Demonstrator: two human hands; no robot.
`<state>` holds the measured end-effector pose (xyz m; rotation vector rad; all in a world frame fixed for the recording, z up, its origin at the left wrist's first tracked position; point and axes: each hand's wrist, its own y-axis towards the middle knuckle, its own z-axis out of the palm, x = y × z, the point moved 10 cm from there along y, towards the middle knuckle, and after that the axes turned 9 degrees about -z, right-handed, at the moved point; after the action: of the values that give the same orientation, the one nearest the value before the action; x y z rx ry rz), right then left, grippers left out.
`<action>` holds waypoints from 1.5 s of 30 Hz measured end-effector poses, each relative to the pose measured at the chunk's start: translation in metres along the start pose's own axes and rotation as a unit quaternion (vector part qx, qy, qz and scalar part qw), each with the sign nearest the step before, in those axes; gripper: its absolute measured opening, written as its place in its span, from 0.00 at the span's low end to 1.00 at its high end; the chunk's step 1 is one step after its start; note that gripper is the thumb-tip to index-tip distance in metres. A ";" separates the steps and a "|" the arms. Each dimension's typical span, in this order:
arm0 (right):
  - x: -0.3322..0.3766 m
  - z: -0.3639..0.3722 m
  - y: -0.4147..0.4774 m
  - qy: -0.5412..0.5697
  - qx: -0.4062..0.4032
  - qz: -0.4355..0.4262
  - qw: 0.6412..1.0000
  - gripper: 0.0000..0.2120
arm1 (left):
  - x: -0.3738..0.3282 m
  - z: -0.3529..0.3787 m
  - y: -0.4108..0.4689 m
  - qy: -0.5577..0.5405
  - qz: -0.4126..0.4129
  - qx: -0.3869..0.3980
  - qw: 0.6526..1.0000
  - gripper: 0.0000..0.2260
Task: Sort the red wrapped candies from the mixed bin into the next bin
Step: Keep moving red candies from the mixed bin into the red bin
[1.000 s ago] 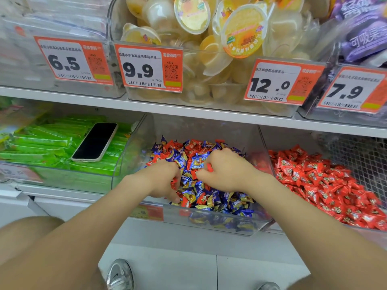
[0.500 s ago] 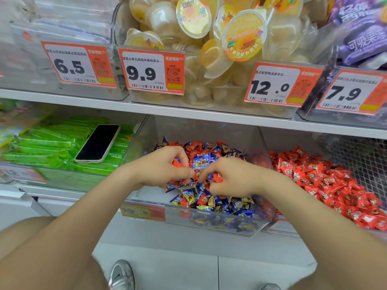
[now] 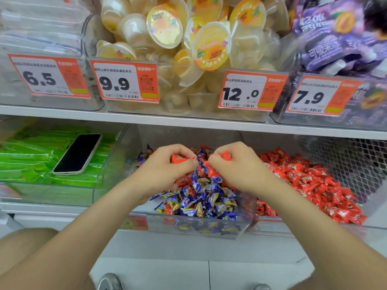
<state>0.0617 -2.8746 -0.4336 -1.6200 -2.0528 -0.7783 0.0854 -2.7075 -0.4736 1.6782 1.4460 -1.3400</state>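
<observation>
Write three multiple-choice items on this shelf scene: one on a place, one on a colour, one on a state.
1. Where does the phone lie?
A. on the green packs
B. on the floor
C. among the jelly cups

2. What colour are the candies right of the mixed bin?
A. blue
B. green
C. red

3. What is the left hand doing?
A. resting flat
B. pinching a red candy
C. holding the phone

Answers:
1 A, the phone rests flat on top of the green packs.
2 C, that pile is all red wrappers.
3 B, a red wrapper shows in its pinch above the mixed bin.
</observation>
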 end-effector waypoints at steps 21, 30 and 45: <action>-0.173 -0.123 -0.074 0.039 -0.046 0.092 0.994 0.22 | -0.138 0.213 0.053 0.293 0.251 0.049 0.921 0.21; -0.154 -0.033 -0.063 -0.191 0.169 0.004 0.967 0.33 | -0.136 0.163 0.020 0.295 0.338 -0.019 0.894 0.05; -0.005 0.007 -0.018 -0.212 0.045 -0.099 0.971 0.13 | -0.006 0.047 0.032 0.419 0.109 0.062 0.899 0.08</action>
<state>0.0458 -2.8772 -0.4449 -1.6573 -2.5362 -0.4154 0.1010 -2.7599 -0.4906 2.5967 1.5314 -0.5838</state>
